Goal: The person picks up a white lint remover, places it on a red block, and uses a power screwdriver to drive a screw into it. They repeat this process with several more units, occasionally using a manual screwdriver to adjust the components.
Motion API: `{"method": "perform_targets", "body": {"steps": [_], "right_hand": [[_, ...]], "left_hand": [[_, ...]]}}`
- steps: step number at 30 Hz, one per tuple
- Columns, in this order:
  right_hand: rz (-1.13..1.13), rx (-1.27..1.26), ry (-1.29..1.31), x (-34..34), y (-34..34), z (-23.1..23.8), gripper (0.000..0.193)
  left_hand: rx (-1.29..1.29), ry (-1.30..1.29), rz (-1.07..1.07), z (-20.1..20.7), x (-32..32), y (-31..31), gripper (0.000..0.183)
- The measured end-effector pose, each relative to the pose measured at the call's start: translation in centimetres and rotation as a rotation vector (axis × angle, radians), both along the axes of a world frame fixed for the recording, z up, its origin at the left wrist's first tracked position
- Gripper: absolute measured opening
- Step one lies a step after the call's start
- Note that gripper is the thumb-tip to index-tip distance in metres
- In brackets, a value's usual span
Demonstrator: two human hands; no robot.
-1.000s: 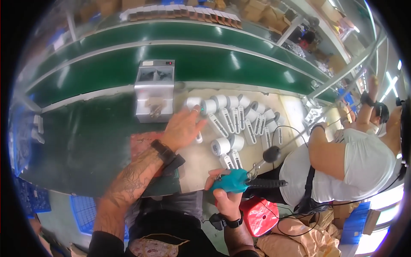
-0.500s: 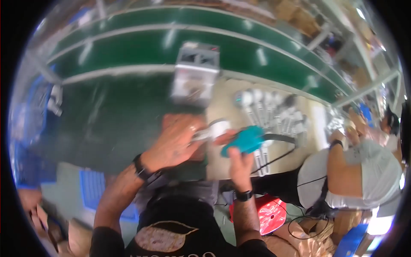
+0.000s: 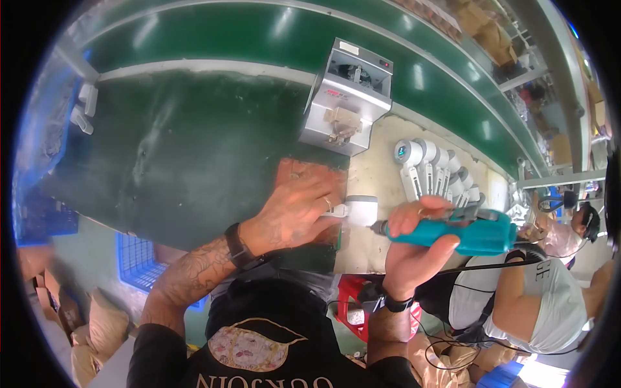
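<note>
My right hand [image 3: 419,249] is wrapped round a teal electric screwdriver [image 3: 475,231], its dark bit pointing left toward a white handheld device. That device [image 3: 362,210] has a thick round head with a grey rim, and its narrow handle runs under the fingers of my left hand [image 3: 291,207]. The left hand presses it down on a reddish-brown pad [image 3: 292,169] on the bench. A small gap separates the screwdriver tip from the device's head. The lower handle is hidden by my left fingers.
A grey metal screw feeder [image 3: 343,107] stands beyond my hands. Several similar white devices [image 3: 430,161] lie in a row to the right. A co-worker in a white top [image 3: 537,297] sits at right. Blue crates [image 3: 139,262] and a red stool [image 3: 352,304] are below the bench.
The view has shifted and sharpened. The screwdriver has moved right, away from the device, and its bit now shows pointing left. My left hand remains on the device.
</note>
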State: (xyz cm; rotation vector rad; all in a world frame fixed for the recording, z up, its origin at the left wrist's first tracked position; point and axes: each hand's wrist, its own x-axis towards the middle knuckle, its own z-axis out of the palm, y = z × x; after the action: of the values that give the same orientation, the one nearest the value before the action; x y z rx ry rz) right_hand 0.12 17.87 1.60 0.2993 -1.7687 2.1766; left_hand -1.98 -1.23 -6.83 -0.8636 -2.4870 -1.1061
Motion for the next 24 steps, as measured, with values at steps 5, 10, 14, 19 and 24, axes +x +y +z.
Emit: {"method": "perform_targets", "body": {"steps": [5,10,14,19,24], "right_hand": [[0.056,0.015,0.074,-5.3,-2.4,0.4,0.071],[0.028,0.14,0.141,-10.6,-4.5,0.1,0.051],[0.063,0.153,0.131,-12.9,-5.8,-1.2,0.044],[0.047,0.299,0.269,-14.8,-6.4,-3.4,0.035],[0.076,0.192,0.189,-14.5,-6.1,-4.1,0.029]], "left_hand": [[0.03,0.087,0.023,-0.2,-2.0,-0.7,0.036],[-0.107,0.003,-0.008,-0.7,-2.7,-1.4,0.042],[-0.055,-0.043,-0.076,-1.3,-2.3,-2.1,0.046],[0.004,0.004,-0.006,-1.7,-2.4,-1.7,0.05],[0.029,-0.041,-0.019,-1.7,-2.4,-1.4,0.049]]}}
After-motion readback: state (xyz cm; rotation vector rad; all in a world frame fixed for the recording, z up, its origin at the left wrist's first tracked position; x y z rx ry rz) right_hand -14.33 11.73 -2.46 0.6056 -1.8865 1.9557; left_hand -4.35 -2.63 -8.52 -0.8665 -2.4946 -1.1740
